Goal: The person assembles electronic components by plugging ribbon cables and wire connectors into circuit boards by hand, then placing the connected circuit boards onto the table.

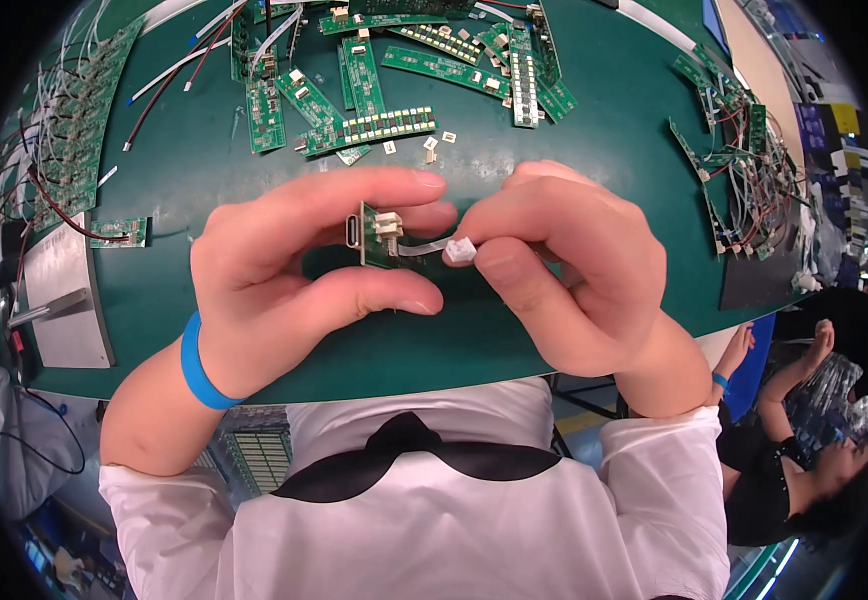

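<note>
My left hand [264,240], a blue band at its wrist, curls around a small green circuit board [366,250] and holds it on edge between fingers and thumb. The board carries a metal-rimmed port on its left side and a cream connector socket [388,224] facing right. In my right hand [584,265], thumb and forefinger pinch a small white plug [460,250]. A thin pale strip or wire [421,248] runs between the plug and the board; how it attaches is hard to make out. Plug and socket are apart.
Several green circuit boards [362,75] lie scattered at the table's far side, with small cream connector pieces [431,152] before them. Wired boards stand at the left [79,130] and right [744,170]. A metal plate [74,300] sits at the left edge. Another person [789,430] is at the right.
</note>
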Demonstrator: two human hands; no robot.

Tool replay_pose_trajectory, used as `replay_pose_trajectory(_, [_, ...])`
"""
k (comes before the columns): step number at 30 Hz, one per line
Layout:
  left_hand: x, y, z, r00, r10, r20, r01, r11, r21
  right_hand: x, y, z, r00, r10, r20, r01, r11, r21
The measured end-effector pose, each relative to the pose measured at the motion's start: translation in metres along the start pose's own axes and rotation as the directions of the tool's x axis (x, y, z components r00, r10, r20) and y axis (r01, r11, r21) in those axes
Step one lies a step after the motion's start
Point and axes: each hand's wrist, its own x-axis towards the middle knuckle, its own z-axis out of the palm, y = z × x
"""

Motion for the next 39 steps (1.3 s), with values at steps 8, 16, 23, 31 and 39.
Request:
replay_pose_trajectory(8, [0.004,-0.002,-0.001,0.986,0.145,0.083,-0.16,0.965,0.207,-0.002,0.002,0.006,0.996,-0.07,-0.057,0.055,0.97,-0.235])
replay_pose_trajectory(16, [0.002,0.003,0.002,0.993,-0.004,0.119,-0.017,0.984,0.177,-0.003,0.0,0.001,0.96,-0.279,-0.004,0.22,0.766,-0.605])
replay_pose_trajectory(23, [0.0,0.007,0.003,0.985,0.014,0.172,-0.067,0.948,0.31,-0.004,-0.001,-0.002,0.957,-0.283,0.063,0.265,0.77,-0.58])
replay_pose_trajectory(31, [0.0,0.013,0.009,0.991,0.048,0.125,-0.107,0.845,0.524,-0.002,0.004,-0.002,0.961,-0.273,0.049,0.258,0.819,-0.512])
replay_pose_trajectory(39, [-0.009,0.008,0.008,0.996,0.013,-0.085,0.021,0.921,0.389,0.002,0.029,-0.015,0.989,-0.147,-0.028,0.128,0.927,-0.352])
